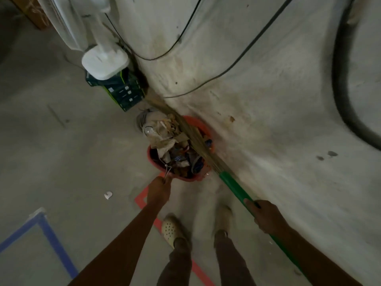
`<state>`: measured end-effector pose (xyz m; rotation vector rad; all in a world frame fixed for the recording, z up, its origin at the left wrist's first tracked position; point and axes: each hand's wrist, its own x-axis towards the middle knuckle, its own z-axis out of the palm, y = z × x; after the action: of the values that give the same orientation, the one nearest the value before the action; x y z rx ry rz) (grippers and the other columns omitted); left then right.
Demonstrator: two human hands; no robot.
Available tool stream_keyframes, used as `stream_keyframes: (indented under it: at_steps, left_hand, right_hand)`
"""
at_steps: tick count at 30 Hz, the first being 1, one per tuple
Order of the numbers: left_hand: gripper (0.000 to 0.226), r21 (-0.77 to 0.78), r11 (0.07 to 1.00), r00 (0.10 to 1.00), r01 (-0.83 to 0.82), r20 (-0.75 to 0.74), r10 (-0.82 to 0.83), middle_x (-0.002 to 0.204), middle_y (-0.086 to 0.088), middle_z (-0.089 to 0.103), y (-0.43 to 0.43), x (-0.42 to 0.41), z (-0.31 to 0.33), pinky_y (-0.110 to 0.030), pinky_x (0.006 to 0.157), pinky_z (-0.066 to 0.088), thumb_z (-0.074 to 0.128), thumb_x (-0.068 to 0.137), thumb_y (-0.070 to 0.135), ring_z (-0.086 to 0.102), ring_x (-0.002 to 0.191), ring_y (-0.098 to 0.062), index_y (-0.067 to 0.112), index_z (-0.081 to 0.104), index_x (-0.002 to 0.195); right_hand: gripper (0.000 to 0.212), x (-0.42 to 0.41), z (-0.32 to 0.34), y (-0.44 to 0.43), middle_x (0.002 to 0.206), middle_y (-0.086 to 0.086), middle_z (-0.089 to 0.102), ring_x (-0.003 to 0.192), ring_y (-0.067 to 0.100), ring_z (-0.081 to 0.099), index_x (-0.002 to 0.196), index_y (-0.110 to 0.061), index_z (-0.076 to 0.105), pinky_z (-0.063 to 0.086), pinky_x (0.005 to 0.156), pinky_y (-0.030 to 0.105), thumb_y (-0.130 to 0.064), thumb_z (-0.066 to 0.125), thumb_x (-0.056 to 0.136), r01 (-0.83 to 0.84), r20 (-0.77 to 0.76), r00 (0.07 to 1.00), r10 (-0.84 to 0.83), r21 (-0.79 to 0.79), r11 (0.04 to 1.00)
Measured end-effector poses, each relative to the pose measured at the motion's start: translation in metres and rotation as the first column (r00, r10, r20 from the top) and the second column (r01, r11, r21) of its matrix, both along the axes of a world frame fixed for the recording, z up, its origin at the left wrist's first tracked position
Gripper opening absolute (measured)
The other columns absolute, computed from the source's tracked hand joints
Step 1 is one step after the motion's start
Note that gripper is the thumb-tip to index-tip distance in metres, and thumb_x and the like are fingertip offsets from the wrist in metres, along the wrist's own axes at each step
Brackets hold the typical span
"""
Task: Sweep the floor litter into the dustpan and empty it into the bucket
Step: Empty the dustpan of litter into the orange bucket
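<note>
An orange bucket (pixel 203 125) heaped with paper scraps and wrappers stands on the floor against the wall. My left hand (pixel 159 189) grips its thin wire handle (pixel 167 172) at the near rim. My right hand (pixel 266 215) holds the green handle of a broom (pixel 234 185). The broom's straw bristles (pixel 186 125) lie across the bucket's right side and point toward the corner. No dustpan is in view.
A white fan base (pixel 105 60) sits on a dark green crate (pixel 121 91) in the corner behind the bucket. Black cables (pixel 243 52) and a thick hose (pixel 342 83) run along the wall. Red tape (pixel 142 200), blue tape (pixel 49 234) and a white scrap (pixel 108 195) mark the floor. My feet stand just behind the bucket.
</note>
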<state>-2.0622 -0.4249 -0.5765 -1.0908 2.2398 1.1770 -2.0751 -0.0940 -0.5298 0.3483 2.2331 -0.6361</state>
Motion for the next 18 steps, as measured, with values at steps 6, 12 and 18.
stream_keyframes:
  at_steps: [6, 12, 18]
  left_hand:
    - [0.059, 0.039, 0.999, 0.996, -0.031, 0.090, 0.027, 0.063, -0.015, 0.066, 0.000, -0.067, -0.095, -0.035, 0.063, 0.053, 0.049, 0.100, 0.052, 0.063, 0.056, -0.028, 0.002, 0.063, 0.073]
    - [0.042, -0.023, 0.994, 0.977, 0.103, 0.188, -0.096, 0.115, -0.027, 0.066, 0.014, -0.119, -0.155, -0.042, 0.089, 0.052, 0.043, 0.106, 0.027, 0.062, 0.109, -0.043, -0.008, 0.063, 0.117]
    - [0.044, -0.145, 0.937, 0.899, 0.318, 0.361, -0.249, 0.133, -0.025, 0.056, 0.005, -0.139, -0.178, -0.046, 0.101, 0.047, 0.029, 0.109, 0.027, 0.055, 0.122, -0.044, 0.003, 0.051, 0.138]
  right_hand:
    - [0.058, -0.071, -0.092, -0.021, 0.065, 0.009, 0.066, 0.050, 0.022, 0.064, 0.076, -0.011, 0.062, 0.055, 0.054, 0.033, -0.060, 0.042, 0.099, -0.115, 0.045, 0.993, 0.113, 0.052, 0.992]
    - [0.056, -0.108, -0.163, -0.032, 0.077, 0.007, 0.065, 0.064, 0.022, 0.066, 0.090, -0.010, 0.060, 0.056, 0.058, 0.033, -0.057, 0.033, 0.103, -0.306, 0.043, 0.952, 0.303, 0.130, 0.943]
    - [0.056, -0.115, -0.192, -0.034, 0.066, -0.003, 0.056, 0.053, 0.010, 0.053, 0.086, -0.017, 0.059, 0.032, 0.042, 0.023, -0.063, 0.029, 0.101, -0.311, -0.021, 0.946, 0.325, 0.240, 0.920]
